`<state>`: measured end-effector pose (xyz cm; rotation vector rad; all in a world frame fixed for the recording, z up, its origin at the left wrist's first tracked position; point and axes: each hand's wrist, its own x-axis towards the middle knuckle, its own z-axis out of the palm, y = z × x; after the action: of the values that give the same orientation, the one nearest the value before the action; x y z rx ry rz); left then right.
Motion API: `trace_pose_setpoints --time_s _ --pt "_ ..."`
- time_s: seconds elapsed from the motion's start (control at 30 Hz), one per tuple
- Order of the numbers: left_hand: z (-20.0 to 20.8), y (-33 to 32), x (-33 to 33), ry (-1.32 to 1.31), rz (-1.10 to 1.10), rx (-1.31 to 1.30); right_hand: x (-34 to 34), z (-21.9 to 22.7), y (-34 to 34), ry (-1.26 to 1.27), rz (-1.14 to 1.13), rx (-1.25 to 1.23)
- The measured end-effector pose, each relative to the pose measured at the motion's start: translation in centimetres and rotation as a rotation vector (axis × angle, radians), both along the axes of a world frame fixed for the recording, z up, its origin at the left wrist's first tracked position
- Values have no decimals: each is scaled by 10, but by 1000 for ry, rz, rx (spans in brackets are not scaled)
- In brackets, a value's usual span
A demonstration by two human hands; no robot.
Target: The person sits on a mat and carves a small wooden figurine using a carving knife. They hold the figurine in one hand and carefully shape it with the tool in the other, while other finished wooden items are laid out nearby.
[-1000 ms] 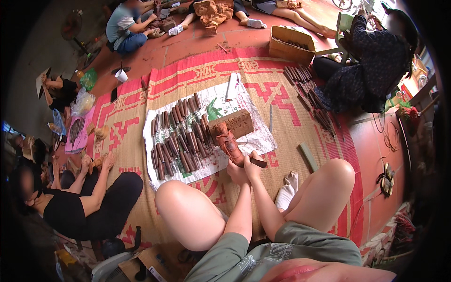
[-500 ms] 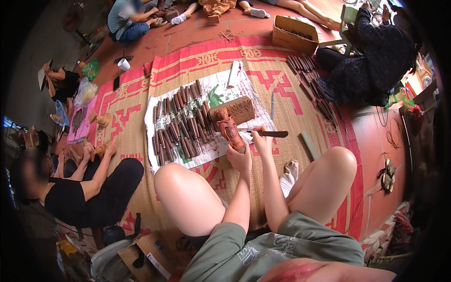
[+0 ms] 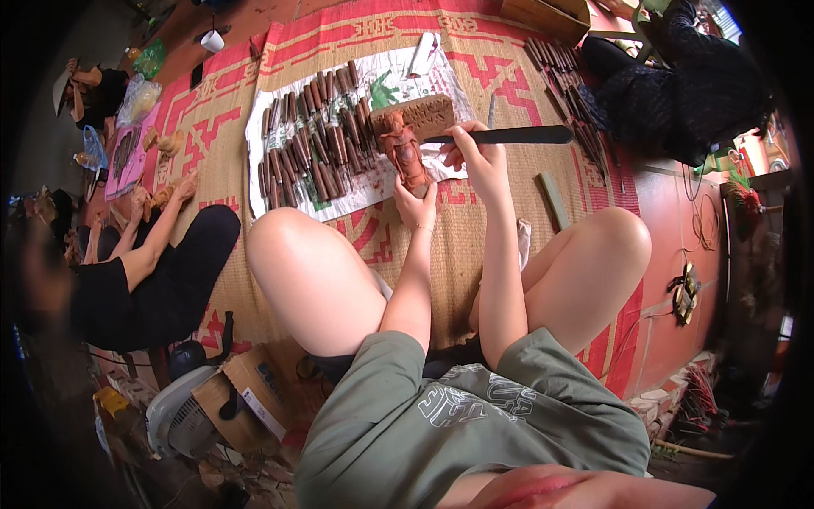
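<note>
A reddish-brown carved wooden figurine leans against a thick wooden block. My left hand is closed around the figurine's lower end. In my right hand is a carving tool, its long dark handle pointing right and its tip by the figurine's upper part. Whether the tip touches the wood I cannot tell. Left of the block, several wooden-handled carving tools lie in rows on a white printed sheet.
A red and tan woven mat lies beneath everything. More carving tools lie at the right, near a seated person in dark clothes. A greenish bar rests by my right knee. Another person works at the left. A wooden box stands at the back.
The view has tilted, so the scene sits higher in the picture. My right hand has risen with the carving tool, to beside the figurine's upper part. My left hand keeps its hold.
</note>
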<state>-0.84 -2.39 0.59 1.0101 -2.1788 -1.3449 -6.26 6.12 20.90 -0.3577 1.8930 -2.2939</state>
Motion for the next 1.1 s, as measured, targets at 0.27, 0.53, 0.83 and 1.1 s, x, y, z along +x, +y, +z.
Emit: trace_pose_setpoints --time_s 0.27,0.53,0.83,1.1 --pt "11 5 0 -46 -2 -103 -6 -63 8 -136 -117 94" --pt "10 17 -10 -153 13 -222 -9 -87 0 -174 -134 161" --pt "16 16 -8 -172 11 -219 -2 -149 -22 -70 -411 37" --pt "15 19 -9 -181 39 -205 -4 -178 -35 89 -322 324"
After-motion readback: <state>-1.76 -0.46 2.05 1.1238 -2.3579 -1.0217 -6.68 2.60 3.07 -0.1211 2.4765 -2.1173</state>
